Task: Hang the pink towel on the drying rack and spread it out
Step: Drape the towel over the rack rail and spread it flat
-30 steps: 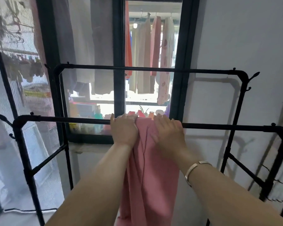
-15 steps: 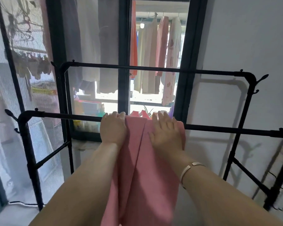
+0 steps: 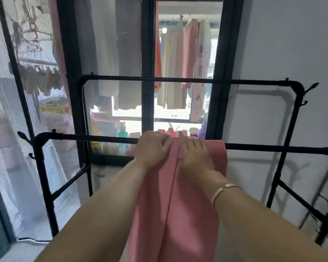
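Observation:
The pink towel (image 3: 178,208) hangs over the near bar of the black drying rack (image 3: 95,137), falling toward me with a long fold down its middle. My left hand (image 3: 152,148) lies on the towel's left part at the bar, fingers curled over the cloth. Just right of the fold, my right hand (image 3: 193,154) presses flat on the towel with its fingers pointing at the bar. A thin bracelet sits on my right wrist. The far side of the towel is hidden behind the bar.
The rack's far bar (image 3: 178,80) runs higher, with hooks at its right corner (image 3: 311,87). Behind it is a black-framed window (image 3: 147,72) with hanging clothes (image 3: 180,63) outside and bottles (image 3: 121,132) on the sill. A mesh screen (image 3: 32,91) stands left, a white wall (image 3: 282,44) right.
Both hands have slid along the near bar on the towel, apart and back to the central fold. The towel now lies wider on the bar, reaching further right. The camera shifted slightly.

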Tool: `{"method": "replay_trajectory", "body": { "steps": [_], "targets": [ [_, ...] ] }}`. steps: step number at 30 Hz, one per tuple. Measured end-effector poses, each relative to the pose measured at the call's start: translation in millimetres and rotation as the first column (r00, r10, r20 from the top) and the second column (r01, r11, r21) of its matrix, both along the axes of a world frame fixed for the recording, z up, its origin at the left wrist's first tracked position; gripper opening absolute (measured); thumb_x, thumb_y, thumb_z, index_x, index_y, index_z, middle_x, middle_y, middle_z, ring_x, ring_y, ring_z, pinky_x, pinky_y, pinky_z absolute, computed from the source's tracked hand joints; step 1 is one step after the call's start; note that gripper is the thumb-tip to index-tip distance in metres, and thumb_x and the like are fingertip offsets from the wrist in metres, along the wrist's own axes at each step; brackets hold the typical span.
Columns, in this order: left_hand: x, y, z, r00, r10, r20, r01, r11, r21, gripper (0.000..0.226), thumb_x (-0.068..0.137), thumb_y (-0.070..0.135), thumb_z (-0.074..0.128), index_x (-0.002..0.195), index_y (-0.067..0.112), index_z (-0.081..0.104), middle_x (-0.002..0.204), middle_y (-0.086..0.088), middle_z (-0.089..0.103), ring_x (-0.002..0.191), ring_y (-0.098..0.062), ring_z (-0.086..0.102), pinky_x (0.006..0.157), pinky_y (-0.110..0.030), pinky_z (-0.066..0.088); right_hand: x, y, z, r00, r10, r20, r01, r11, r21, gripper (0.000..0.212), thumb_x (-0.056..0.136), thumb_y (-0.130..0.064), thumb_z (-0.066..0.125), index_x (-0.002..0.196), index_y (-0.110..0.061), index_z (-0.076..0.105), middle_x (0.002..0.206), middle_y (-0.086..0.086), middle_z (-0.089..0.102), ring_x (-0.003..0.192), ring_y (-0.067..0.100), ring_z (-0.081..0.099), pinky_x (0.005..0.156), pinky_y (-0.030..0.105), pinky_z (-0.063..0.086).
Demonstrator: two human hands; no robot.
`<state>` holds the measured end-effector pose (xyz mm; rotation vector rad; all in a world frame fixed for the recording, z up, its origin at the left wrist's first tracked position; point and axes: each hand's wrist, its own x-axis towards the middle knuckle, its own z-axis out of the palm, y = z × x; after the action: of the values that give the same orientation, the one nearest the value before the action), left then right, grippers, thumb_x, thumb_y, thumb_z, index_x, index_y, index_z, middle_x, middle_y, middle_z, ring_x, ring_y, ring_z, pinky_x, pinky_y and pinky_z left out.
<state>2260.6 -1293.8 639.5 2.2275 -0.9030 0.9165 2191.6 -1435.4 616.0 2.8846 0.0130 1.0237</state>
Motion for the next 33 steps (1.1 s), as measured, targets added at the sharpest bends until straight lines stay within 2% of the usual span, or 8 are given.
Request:
{"method": "replay_trajectory", "body": {
  "steps": [4,10,15,19,22,26,31,33],
  "targets": [
    [4.0,0.7,6.7,0.998,0.045,0.043,-0.045,0.999,-0.009,0.031,0.089,0.029,0.053,0.069,0.017,0.073,0.065,0.003,0.067,0.064,-0.018,0.056,0.073,-0.034,0.046,2.9,7.5,0.3,0.998,-0.065,-0.027,0.064,0.998,-0.025,0.059,0.097,-0.017,0.026,0.149,-0.005,0.001,0.154,0.009,0.026,0.141,0.026,0.024,0.119,0.044,0.013],
    [9.6,38.2,16.6,0.969,0.195,0.15,-0.184,0.979,-0.086,0.04,0.082,0.022,0.052,0.043,0.015,0.048,0.041,0.0,0.045,0.039,-0.021,0.038,0.057,-0.031,0.039,2.7,4.5,6.1,0.99,-0.099,-0.103,0.102,0.995,0.021,0.072,0.085,-0.013,0.034,0.15,-0.011,0.003,0.149,0.006,0.032,0.138,0.024,0.026,0.119,0.042,0.008],
    [24.2,70.0,-0.5,0.96,0.278,0.037,-0.268,0.949,-0.167,0.042,0.09,0.019,0.052,0.05,0.012,0.044,0.048,-0.01,0.052,0.045,-0.029,0.036,0.066,-0.038,0.042,2.7,11.9,8.6,0.985,-0.114,-0.131,0.125,0.989,0.079,0.068,0.09,-0.03,0.037,0.15,-0.014,0.009,0.153,0.005,0.026,0.141,0.022,0.02,0.12,0.044,0.003],
    [23.7,68.3,0.0,0.963,0.267,0.048,-0.255,0.951,-0.173,0.041,0.091,0.021,0.053,0.053,0.017,0.039,0.048,-0.006,0.05,0.046,-0.025,0.031,0.068,-0.039,0.042,23.5,43.0,20.5,0.994,-0.109,-0.012,0.109,0.992,0.066,0.061,0.096,-0.035,0.036,0.148,-0.01,0.018,0.156,0.01,0.023,0.144,0.023,0.016,0.12,0.042,0.006],
    [25.7,66.5,-3.1,0.959,0.283,-0.007,-0.28,0.948,-0.153,0.035,0.094,0.026,0.046,0.061,0.017,0.042,0.05,0.002,0.045,0.049,-0.023,0.034,0.087,-0.04,0.041,38.5,80.5,15.7,0.999,-0.005,-0.043,0.012,0.987,0.16,0.059,0.098,-0.038,0.027,0.149,-0.013,0.013,0.159,0.008,0.015,0.146,0.023,0.008,0.118,0.038,-0.002],
    [29.4,70.7,-7.9,0.959,0.284,-0.019,-0.284,0.951,-0.121,0.032,0.097,0.03,0.034,0.07,0.018,0.046,0.057,0.005,0.053,0.061,-0.022,0.055,0.105,-0.04,0.028,40.2,89.7,-7.7,0.995,-0.101,-0.027,0.099,0.994,-0.055,0.063,0.095,-0.037,0.029,0.15,-0.016,0.007,0.155,0.012,0.024,0.142,0.03,0.018,0.118,0.046,0.005],
    [33.9,89.7,1.7,0.919,0.391,-0.051,-0.392,0.919,-0.029,0.031,0.095,0.027,0.035,0.081,0.016,0.061,0.08,-0.002,0.066,0.082,-0.026,0.062,0.11,-0.046,0.022,42.5,90.0,-5.1,0.991,-0.129,-0.037,0.126,0.989,-0.078,0.068,0.093,-0.039,0.034,0.15,-0.017,0.004,0.155,0.013,0.024,0.141,0.031,0.018,0.118,0.047,0.003],
    [34.7,99.2,2.0,0.893,0.437,-0.108,-0.443,0.896,-0.037,0.026,0.091,0.029,0.039,0.081,0.017,0.06,0.077,0.0,0.061,0.083,-0.025,0.06,0.11,-0.047,0.021,41.1,91.5,-5.9,0.99,-0.133,-0.037,0.13,0.989,-0.069,0.069,0.091,-0.039,0.034,0.15,-0.017,0.004,0.155,0.013,0.024,0.142,0.031,0.018,0.118,0.047,0.003]
  ]
}}
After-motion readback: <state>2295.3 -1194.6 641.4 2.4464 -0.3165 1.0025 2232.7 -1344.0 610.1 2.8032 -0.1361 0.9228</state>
